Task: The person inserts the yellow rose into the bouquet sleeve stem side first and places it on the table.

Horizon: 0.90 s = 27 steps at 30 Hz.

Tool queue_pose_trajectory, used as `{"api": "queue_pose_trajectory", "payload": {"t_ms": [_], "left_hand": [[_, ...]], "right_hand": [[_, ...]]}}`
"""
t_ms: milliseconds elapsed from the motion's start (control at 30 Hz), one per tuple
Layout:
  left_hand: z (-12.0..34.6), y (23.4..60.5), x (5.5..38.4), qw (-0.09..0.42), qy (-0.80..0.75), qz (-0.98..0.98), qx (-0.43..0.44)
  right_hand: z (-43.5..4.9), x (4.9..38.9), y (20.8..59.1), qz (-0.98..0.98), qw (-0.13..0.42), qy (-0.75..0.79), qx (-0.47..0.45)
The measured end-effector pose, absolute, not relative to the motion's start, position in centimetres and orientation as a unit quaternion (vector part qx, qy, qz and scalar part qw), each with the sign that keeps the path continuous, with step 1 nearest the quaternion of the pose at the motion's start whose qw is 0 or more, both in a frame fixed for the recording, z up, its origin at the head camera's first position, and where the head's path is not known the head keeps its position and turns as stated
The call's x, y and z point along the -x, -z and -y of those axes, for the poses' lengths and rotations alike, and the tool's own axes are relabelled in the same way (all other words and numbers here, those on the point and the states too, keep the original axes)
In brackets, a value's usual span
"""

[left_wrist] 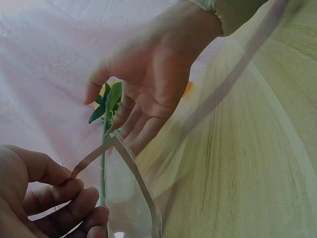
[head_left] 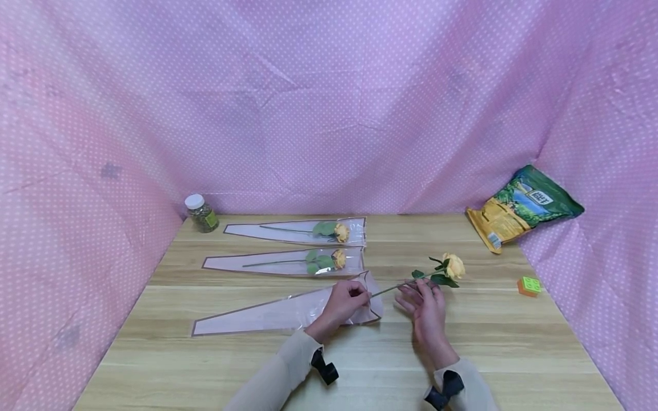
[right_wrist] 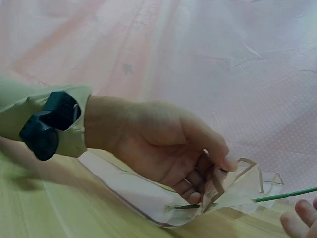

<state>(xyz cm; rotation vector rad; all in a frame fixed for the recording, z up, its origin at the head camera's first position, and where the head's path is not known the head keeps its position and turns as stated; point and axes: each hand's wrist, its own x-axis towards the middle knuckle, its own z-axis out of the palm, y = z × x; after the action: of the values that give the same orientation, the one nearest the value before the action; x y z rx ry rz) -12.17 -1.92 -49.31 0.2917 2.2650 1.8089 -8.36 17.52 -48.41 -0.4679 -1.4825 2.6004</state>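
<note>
My left hand (head_left: 343,303) pinches the brown-edged mouth of a clear flower sleeve (head_left: 252,317) between thumb and index finger. The sleeve lies slanted on the table, its mouth lifted and spread. My right hand (head_left: 429,317), palm turned up, holds a yellow rose (head_left: 454,266) by its green stem just below the leaves. The bloom points right, away from the sleeve. In the right wrist view the stem (right_wrist: 287,195) runs through the sleeve mouth, its lower end inside. The left wrist view shows the leaves (left_wrist: 114,98) between the right thumb and fingers.
Two sleeves, each with a yellow rose inside, lie behind: the nearer sleeve (head_left: 221,262) and the farther sleeve (head_left: 241,229). A white-lidded jar (head_left: 203,214) stands back left. At the right are a green and yellow bag (head_left: 524,205) and toy blocks (head_left: 529,286). Pink cloth (head_left: 329,114) surrounds the table.
</note>
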Motion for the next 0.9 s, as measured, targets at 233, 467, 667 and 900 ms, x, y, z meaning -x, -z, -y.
{"api": "queue_pose_trajectory", "payload": {"t_ms": [233, 467, 667, 900], "left_hand": [[2.0, 49.2, 12.1, 0.115, -0.617, -0.772, -0.101], [2.1, 49.0, 12.1, 0.120, -0.609, -0.778, -0.099], [2.1, 49.0, 12.1, 0.121, -0.613, -0.775, -0.098], [2.0, 49.1, 12.1, 0.123, -0.609, -0.778, -0.096]], "right_hand": [[-17.8, 9.2, 48.1, 0.478, 0.077, -0.853, 0.194], [-17.9, 9.5, 47.9, 0.499, 0.075, -0.836, 0.217], [-18.0, 10.0, 47.6, 0.500, 0.066, -0.829, 0.243], [-18.4, 10.5, 47.4, 0.474, 0.048, -0.839, 0.262]]}}
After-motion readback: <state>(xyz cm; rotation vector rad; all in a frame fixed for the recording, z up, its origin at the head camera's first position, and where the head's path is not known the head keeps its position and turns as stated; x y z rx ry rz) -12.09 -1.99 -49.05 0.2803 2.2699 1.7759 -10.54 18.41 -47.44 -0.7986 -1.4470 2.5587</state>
